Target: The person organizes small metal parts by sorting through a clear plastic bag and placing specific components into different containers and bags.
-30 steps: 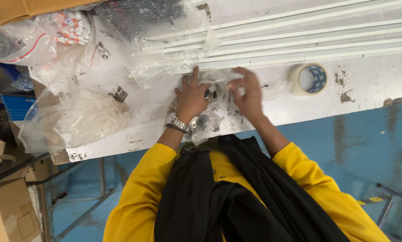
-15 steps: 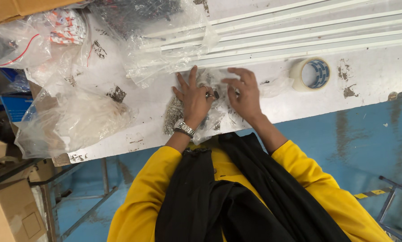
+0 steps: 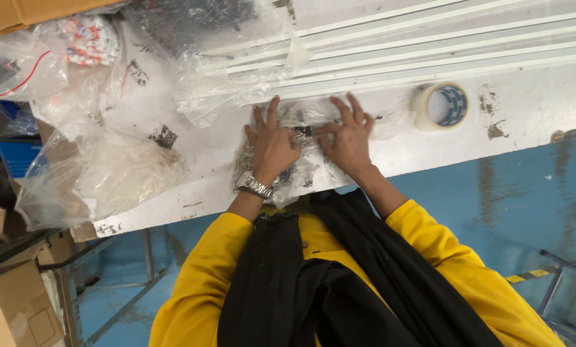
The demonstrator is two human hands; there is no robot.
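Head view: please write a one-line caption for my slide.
Left hand and right hand press a clear plastic bag on a white table.

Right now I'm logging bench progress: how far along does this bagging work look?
Done, by the look of it: several clear plastic bags already lie filled on the white table. In hand: the left hand and right hand press flat on a small clear bag of dark parts. Left: whether that bag is sealed cannot be told; the tape roll lies apart, untouched.
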